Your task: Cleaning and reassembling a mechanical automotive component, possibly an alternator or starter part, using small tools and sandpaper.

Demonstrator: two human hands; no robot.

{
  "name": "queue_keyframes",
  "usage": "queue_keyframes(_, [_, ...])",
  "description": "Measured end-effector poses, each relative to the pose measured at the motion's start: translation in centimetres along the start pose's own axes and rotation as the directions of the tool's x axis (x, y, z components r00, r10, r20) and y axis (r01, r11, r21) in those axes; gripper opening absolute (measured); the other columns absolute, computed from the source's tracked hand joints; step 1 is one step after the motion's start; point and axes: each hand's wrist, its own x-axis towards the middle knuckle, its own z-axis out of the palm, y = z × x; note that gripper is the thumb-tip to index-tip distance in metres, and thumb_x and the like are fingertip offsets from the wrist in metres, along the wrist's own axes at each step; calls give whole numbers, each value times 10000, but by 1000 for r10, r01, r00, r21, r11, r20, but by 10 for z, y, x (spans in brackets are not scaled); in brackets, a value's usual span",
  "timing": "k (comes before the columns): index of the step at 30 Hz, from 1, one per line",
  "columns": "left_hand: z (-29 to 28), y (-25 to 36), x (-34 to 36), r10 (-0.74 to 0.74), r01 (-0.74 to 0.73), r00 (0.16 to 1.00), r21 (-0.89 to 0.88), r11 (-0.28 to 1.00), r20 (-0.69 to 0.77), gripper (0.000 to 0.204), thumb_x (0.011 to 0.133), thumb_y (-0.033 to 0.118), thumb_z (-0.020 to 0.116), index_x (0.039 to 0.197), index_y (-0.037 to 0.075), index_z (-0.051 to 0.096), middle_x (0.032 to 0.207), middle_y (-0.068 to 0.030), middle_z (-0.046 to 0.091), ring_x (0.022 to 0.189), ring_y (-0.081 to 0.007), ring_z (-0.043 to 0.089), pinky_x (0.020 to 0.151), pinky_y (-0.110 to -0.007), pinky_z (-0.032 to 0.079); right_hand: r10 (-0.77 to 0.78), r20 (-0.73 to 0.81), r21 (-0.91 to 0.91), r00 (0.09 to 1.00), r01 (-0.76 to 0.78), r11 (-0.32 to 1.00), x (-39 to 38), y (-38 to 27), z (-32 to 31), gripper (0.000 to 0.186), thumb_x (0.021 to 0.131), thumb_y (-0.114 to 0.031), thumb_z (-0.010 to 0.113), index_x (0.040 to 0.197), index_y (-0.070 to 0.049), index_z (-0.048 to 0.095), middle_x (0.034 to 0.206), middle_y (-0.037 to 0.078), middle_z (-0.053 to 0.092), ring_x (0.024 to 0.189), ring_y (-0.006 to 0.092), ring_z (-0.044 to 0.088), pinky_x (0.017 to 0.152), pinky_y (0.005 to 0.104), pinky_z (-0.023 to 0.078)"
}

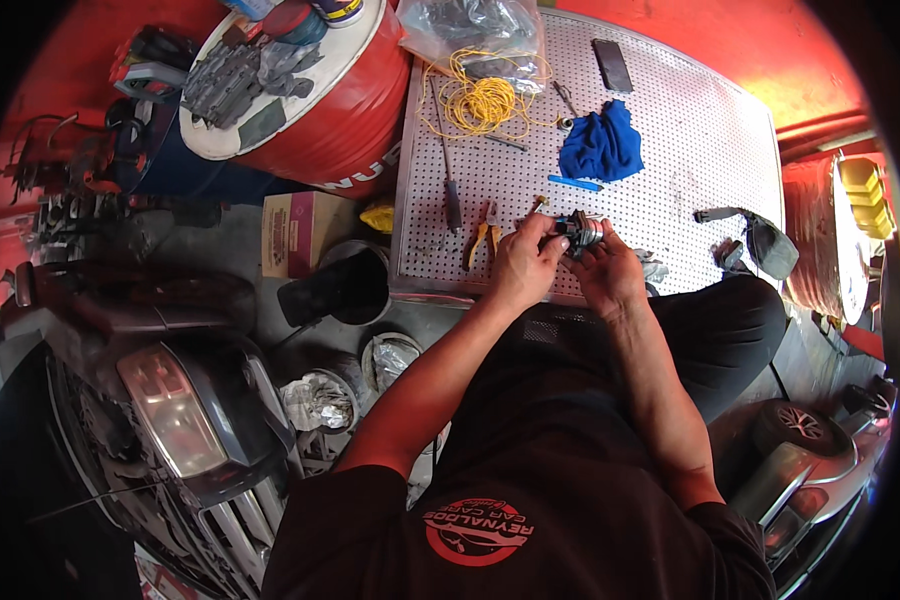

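Between my two hands, above the near edge of a perforated metal table (670, 130), is a small black and silver cylindrical mechanical part (582, 232). My left hand (526, 258) closes on its left side, thumb and fingers pressed against it. On the other side my right hand (612, 270) supports it from the right and below, fingers curled round it. Just left of my left hand lie orange-handled pliers (484, 238) and a dark-handled screwdriver (452, 200). A blue pen-like tool (575, 183) and a blue cloth (602, 142) rest beyond the part.
Yellow cord (485, 105) is coiled near a clear plastic bag (475, 35). A phone (612, 65) lies at the back; a black strapped item (765, 245) sits at right. Left of the table stand a red drum (340, 110), a cardboard box (305, 232) and buckets (365, 280).
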Motion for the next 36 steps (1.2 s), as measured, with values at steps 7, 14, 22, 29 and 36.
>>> queue_keyframes(7, [3,-24,-11,-67,70,996,33,997,-64,149,962,98,740,1050,19,650,881,-139,745,826,-277,751,722,-400,570,37,-49,-20,998,-38,999,21,14,5,362,1146,-340,437,1266,-29,580,1283,176,622,1182,324,621,1060,612,493])
queue_keyframes(14, [-14,-29,-8,-138,138,990,25,990,6,126,1009,126,703,1030,14,649,794,-113,731,735,-233,735,661,-379,561,74,-47,-41,996,-76,996,20,20,17,355,1139,-349,445,1263,-36,558,1253,172,630,1123,318,636,1047,616,497])
queue_keyframes(22, [-7,-50,-7,-212,205,960,58,977,181,203,1009,44,692,1172,-3,581,924,-96,713,729,-137,694,653,-299,558,83,-33,-43,996,-85,995,24,17,11,329,1145,-333,428,1237,-44,556,1221,154,637,1094,291,645,1037,608,510])
queue_keyframes(29, [-7,-34,-4,-246,263,961,-136,955,126,152,1024,46,674,1136,-9,587,903,-76,698,745,-123,690,635,-284,555,65,-31,-35,997,-66,997,16,12,15,332,1145,-325,440,1230,-29,566,1245,177,634,1144,318,641,1055,613,510])
queue_keyframes(36, [0,-34,-4,-175,184,982,-165,969,70,144,1036,94,676,1102,-10,601,849,-53,686,725,-115,680,625,-292,554,65,-19,-28,998,-65,997,18,8,11,327,1145,-321,438,1254,-37,558,1301,188,609,1202,329,614,1066,626,501])
